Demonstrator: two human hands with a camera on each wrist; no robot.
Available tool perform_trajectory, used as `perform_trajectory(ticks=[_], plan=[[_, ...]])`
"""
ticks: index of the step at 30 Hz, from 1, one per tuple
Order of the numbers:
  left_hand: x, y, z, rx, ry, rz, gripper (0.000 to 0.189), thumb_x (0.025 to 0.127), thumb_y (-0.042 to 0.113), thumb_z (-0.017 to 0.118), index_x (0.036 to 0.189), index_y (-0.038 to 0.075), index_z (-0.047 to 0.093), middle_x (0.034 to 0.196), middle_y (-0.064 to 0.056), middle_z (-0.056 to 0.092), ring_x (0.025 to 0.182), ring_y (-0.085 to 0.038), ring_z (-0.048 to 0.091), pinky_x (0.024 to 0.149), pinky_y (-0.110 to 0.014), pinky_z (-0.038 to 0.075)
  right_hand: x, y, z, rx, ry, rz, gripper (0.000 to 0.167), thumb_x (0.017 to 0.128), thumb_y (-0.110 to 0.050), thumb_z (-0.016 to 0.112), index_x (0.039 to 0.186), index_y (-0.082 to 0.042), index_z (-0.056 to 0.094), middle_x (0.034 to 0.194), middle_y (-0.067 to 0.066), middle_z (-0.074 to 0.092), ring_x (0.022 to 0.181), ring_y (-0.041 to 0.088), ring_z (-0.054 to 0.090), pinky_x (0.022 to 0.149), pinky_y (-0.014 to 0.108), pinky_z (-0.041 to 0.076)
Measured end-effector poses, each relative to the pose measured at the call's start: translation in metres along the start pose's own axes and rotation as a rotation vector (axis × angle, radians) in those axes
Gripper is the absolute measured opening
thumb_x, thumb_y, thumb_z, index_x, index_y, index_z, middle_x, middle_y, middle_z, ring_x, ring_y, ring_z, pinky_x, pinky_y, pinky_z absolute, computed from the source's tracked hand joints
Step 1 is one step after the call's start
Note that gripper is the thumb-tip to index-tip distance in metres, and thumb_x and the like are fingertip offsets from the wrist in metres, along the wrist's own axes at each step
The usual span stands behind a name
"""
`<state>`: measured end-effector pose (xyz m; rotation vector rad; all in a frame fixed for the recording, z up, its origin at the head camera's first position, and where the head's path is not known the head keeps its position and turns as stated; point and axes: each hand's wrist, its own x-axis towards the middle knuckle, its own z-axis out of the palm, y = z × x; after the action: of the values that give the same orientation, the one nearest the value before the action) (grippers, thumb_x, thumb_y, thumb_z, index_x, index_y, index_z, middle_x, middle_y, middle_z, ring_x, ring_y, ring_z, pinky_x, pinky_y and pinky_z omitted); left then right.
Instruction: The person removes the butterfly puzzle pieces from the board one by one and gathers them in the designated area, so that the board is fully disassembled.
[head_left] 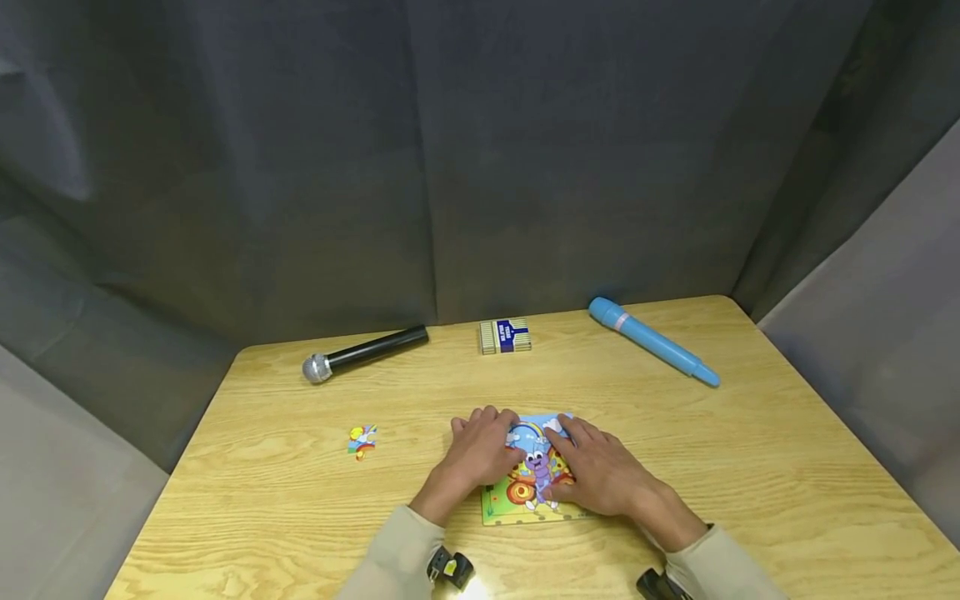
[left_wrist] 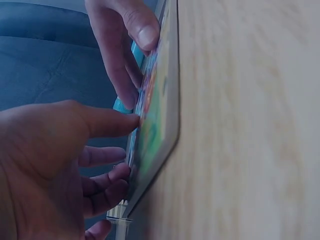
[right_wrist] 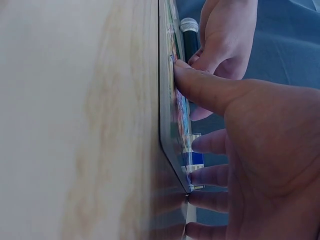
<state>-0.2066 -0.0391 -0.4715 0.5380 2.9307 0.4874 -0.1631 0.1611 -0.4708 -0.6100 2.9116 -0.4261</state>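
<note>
A colourful jigsaw puzzle [head_left: 536, 467] with a purple cartoon butterfly under a rainbow lies flat on the wooden table. My left hand [head_left: 480, 454] rests over its left side, fingers spread and thumb tip touching the picture. Over the right side lies my right hand [head_left: 603, 471], its thumb pressing the surface near the lower middle and its fingers reaching to the upper edge. Both wrist views show the fingertips on the thin board [left_wrist: 155, 135], with neither hand gripping anything. The hands cover the puzzle's left and right portions.
Loose puzzle pieces [head_left: 362, 439] lie to the left. Along the back are a black microphone [head_left: 375, 351] with a silver head, a small striped box [head_left: 505, 336] with a blue label, and a blue microphone-shaped stick [head_left: 652, 340]. A dark curtain [head_left: 480, 167] hangs behind the table.
</note>
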Motion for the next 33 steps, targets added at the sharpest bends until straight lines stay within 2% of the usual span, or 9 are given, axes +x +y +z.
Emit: perform_trajectory(ticks=[10,19,24,33], plan=[[0.0018,-0.0012,-0.0009,-0.05,-0.001,-0.08,0.044,0.079,0.043,0.075,0.111,0.016,0.063,0.095,0.001,0.055,0.089,-0.018,0.048,0.076,-0.039,0.027,-0.0001,0.0,0.0003,0.003,0.016,-0.014,0.084,0.082,-0.059,0.066,0.147,-0.012,0.041,0.154,0.02,0.033,0.141,0.04,0.032,0.106,0.062,0.031],[0.0047,-0.0002,-0.0011,-0.084,0.019,-0.097,0.045,0.075,0.043,0.079,0.108,0.014,0.068,0.093,0.002,0.057,0.085,-0.016,0.047,0.075,-0.038,0.026,-0.0002,0.0005,0.0,0.001,0.014,-0.008,0.084,0.082,-0.059,0.066,0.147,-0.012,0.042,0.154,0.02,0.033,0.141,0.04,0.032,0.106,0.062,0.031],[0.003,0.0009,-0.0025,-0.086,0.058,-0.116,0.04,0.071,0.042,0.082,0.098,0.014,0.07,0.087,0.003,0.058,0.081,-0.016,0.048,0.076,-0.041,0.027,-0.0004,0.0008,0.0002,0.01,0.011,-0.007,0.083,0.082,-0.059,0.065,0.147,-0.013,0.041,0.154,0.019,0.032,0.142,0.039,0.031,0.106,0.062,0.031],[0.0044,-0.0003,-0.002,-0.104,0.051,-0.122,0.037,0.071,0.04,0.083,0.093,0.014,0.069,0.084,0.004,0.057,0.08,-0.016,0.048,0.077,-0.042,0.028,0.0,0.0007,-0.0007,0.014,0.002,-0.002,0.082,0.082,-0.059,0.065,0.147,-0.014,0.042,0.155,0.019,0.031,0.142,0.039,0.031,0.106,0.062,0.03]])
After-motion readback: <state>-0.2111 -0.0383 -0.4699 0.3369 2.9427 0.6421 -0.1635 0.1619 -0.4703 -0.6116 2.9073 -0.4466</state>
